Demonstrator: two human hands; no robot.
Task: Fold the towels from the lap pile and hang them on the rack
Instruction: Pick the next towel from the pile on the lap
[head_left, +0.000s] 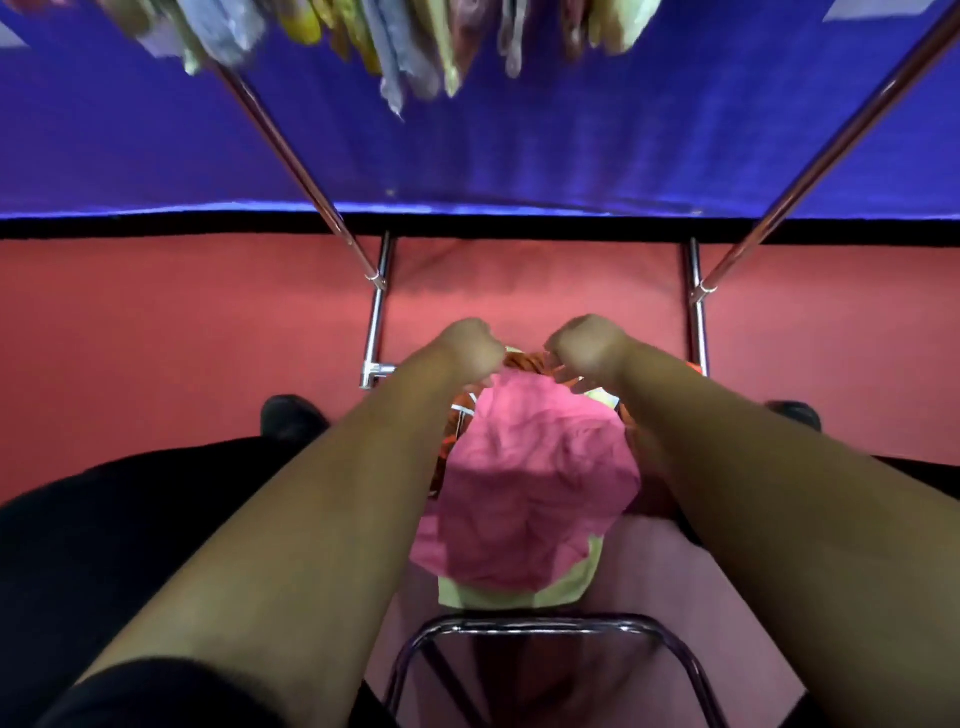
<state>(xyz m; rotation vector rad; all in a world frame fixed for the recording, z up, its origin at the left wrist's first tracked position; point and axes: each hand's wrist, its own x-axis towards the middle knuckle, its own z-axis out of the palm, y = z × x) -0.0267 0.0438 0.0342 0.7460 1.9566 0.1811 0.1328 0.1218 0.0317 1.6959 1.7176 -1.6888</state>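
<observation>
Head view, looking down over the lap.

Floor (156, 338): red. Behind it, one blue curtain (545, 156).

Shoes: 2, black. Left shoe (291, 418) beside the left forearm, right shoe (795, 413) past the right forearm.

Rack (291, 156): chrome. 2 slanted poles, one on each side, each meeting 1 base bar on the floor. Hung towels (405, 52) along the top edge of the view (blurred, count cannot be told).

Hands: 2, both arms bare and stretched forward over the lap.
- Left hand (470, 351): at the far left corner of the pile, fingers curled under into a fist on the far edge of the pink towel (535, 478). Fingertips hidden below the hand.
- Right hand (589, 345): at the far right corner of the pile, fingers curled together and pinching the same far edge.
The hands are near each other, not touching.

Lap pile: 3 colours visible.
- Pink towel: on top, crumpled, covering most of the pile from far edge to near edge.
- Orange towel (524, 361): underneath, showing between the two hands and along the pile's left edge.
- Yellow towel (571, 582): underneath, showing at the near edge and the near right corner.

Chair frame (545, 626): 1 chrome bar, just below the pile's near edge.
</observation>
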